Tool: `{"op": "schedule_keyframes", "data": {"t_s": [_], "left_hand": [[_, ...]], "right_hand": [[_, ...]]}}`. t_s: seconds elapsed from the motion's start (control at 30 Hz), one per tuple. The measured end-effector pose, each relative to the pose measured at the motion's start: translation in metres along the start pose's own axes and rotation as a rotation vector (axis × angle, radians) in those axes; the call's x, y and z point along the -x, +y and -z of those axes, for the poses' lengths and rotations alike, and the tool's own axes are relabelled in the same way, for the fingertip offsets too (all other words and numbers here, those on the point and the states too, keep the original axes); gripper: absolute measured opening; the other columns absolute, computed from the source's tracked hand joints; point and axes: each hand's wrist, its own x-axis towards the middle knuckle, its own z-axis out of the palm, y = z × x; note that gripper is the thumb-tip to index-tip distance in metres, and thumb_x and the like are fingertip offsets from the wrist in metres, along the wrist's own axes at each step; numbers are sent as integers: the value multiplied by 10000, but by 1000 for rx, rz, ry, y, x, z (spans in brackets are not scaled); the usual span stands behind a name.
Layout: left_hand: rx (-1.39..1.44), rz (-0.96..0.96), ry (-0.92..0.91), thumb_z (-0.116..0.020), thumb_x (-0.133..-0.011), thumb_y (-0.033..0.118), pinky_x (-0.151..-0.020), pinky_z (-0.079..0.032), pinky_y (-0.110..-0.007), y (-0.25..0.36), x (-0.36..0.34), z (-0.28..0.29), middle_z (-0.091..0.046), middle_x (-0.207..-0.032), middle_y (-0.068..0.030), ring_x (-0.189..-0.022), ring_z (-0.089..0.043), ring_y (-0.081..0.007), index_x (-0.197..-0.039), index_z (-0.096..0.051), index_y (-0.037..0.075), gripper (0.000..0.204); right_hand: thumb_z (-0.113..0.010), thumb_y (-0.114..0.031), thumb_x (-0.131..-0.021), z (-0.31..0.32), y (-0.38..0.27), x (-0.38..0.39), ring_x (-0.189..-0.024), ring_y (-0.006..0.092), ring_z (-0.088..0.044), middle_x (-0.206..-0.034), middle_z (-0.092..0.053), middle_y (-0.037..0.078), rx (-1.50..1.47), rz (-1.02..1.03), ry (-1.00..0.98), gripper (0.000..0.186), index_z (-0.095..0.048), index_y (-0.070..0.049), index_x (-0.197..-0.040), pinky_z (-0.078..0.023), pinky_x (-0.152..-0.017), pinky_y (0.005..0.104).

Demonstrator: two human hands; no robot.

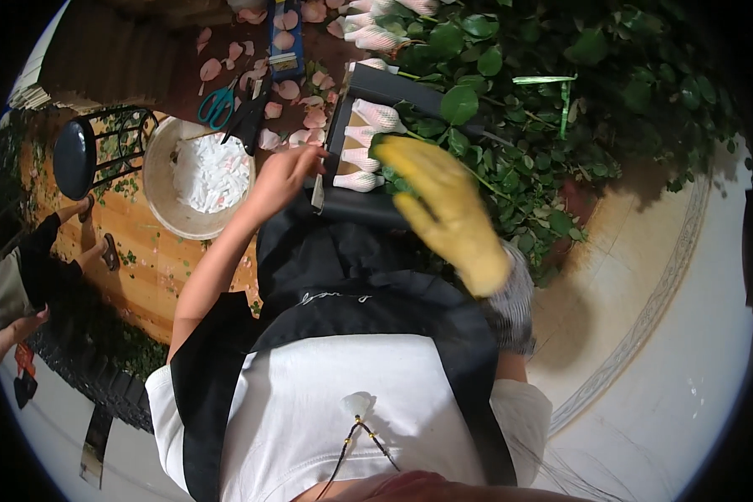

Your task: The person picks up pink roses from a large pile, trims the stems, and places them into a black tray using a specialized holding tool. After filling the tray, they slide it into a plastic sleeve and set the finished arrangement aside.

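My bare left hand (291, 174) is beside the left edge of a black tray (361, 205), fingers loosely bent and apart, with nothing visible in them. Rose heads in white foam nets (361, 159) lie in a row in the tray, their leafy stems running right. My right hand (443, 209), in a yellow glove slightly smeared by motion, is over the stems just right of the netted roses. Its thumb stands away from the fingers, and I see nothing held; its fingertips partly cover the leaves.
Loose pink petals (314, 117), teal-handled scissors (217, 107) and a blue-edged box (285, 42) lie on the table beyond. Rose foliage (510, 159) heaps at right. At left are a tub of white nets (161, 188), a black stool (75, 156) and another person's legs (75, 243).
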Motion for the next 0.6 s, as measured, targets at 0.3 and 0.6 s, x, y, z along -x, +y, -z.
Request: {"op": "schedule_keyframes", "data": {"t_s": [0.3, 0.6], "left_hand": [[-546, -149, -300, -724, -899, 377, -739, -516, -446, 33, -24, -19, -678, -783, -151, -838, -648, -354, -883, -721, 41, 337], [287, -395, 148, -565, -954, 42, -829, -446, -303, 15, -5, 26, -588, -937, -53, -920, -542, -161, -801, -562, -42, 175]], "right_hand": [[-696, -297, -879, -68, 60, 13, -699, 264, -698, -729, -708, 67, 319, -145, -307, 176, -672, -129, -830, -518, -661, 419], [-702, -281, -866, -79, 74, 12, -724, 258, -705, -735, -711, 72, 371, -174, -409, 168, -668, -116, -870, -520, -650, 421]]}}
